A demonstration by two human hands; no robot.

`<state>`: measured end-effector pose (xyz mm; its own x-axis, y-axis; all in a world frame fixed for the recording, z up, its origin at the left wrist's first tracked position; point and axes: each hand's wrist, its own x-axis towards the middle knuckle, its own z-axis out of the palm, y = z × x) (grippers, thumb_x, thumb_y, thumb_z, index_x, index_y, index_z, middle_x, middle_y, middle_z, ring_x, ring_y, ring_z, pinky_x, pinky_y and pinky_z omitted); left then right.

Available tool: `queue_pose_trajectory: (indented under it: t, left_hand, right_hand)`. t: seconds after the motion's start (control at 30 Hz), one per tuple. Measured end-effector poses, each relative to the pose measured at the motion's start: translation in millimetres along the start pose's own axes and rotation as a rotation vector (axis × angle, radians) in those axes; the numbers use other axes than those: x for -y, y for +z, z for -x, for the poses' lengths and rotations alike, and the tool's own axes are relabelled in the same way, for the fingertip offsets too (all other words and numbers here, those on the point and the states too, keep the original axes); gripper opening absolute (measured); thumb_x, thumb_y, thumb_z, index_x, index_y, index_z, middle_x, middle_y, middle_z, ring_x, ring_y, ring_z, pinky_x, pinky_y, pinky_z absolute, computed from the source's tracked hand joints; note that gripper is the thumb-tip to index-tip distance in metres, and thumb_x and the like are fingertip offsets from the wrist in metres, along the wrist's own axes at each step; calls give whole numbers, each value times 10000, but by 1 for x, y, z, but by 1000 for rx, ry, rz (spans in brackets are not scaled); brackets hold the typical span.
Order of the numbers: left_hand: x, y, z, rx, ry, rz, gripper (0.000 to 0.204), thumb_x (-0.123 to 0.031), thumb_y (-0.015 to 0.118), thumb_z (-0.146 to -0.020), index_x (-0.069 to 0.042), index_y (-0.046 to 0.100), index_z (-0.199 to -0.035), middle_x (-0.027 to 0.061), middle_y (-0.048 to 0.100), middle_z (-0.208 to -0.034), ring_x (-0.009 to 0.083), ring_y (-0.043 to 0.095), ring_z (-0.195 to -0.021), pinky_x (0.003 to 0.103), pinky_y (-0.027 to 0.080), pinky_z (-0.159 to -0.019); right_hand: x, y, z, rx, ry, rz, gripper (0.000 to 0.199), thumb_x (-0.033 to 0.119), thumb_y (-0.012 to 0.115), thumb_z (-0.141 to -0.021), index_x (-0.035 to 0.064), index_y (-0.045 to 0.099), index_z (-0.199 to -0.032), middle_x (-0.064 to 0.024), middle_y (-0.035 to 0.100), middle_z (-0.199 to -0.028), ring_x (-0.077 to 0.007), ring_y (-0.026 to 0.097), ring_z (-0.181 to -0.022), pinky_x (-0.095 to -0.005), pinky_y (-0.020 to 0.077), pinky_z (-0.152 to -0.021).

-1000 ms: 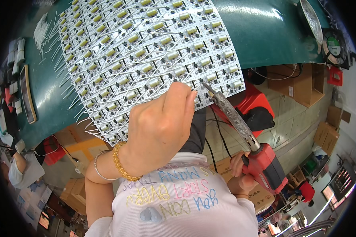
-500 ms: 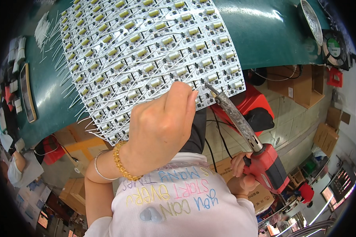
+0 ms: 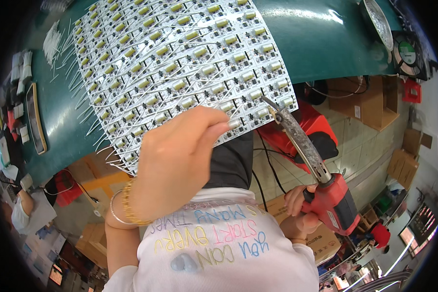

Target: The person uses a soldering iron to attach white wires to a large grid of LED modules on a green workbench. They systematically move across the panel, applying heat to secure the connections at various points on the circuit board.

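Observation:
A large white panel of circuit boards (image 3: pixel 252 120) carries rows of yellow-green cylindrical parts, small black chips and thin white wires (image 3: pixel 90 114). My left hand (image 3: pixel 177 151) hovers over the panel's near edge, thumb and forefinger pinched together. What lies between those fingertips is hidden. In my right hand (image 3: pixel 297 211) is a red and black soldering gun (image 3: pixel 333 204), gripped by its handle. Its long, stained metal barrel points up and left. The dark tip is at the panel's right part, beside a yellow-green cylinder; whether it touches, I cannot tell.
The panel lies on a green table (image 3: pixel 316 44) and overhangs its near edge. Loose white wires (image 3: pixel 52 41) and a phone (image 3: pixel 35 119) are at the left. A metal bowl (image 3: pixel 376 24) and a solder spool (image 3: pixel 408 54) stand far right. Below are a red stool (image 3: pixel 309 131) and cardboard boxes (image 3: pixel 357 102).
My left hand has drawn back to the left and toward me, still pinched. The soldering gun's tip has moved slightly right across the panel. The view has shifted a little.

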<state>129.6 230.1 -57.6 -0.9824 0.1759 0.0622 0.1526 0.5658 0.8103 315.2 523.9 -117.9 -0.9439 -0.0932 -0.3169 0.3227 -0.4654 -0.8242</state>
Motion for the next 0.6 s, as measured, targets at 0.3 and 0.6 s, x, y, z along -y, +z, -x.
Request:
queue_pose_trajectory:
  t: [0.3, 0.6]
  left_hand:
    - [-6, -23, 6, -2, -195, 94, 134, 37, 611, -826, -17, 652, -942, 79, 655, -751, 170, 605, -580, 269, 456, -522]
    - [1, 0, -4, -141, 212, -235, 118, 29, 701, -735, -36, 638, -810, 87, 612, -799, 228, 568, -727, 309, 440, -667]
  right_hand:
    - [-5, 10, -27, -149, -268, 149, 767, 621, 603, -808, 35, 393, -1257, 20, 466, -510, -130, 458, -435, -276, 396, -471]
    - [12, 37, -38, -88, -293, 293, 667, 551, 613, -800, 34, 436, -1183, 10, 491, -576, -132, 482, -495, -274, 405, -505]
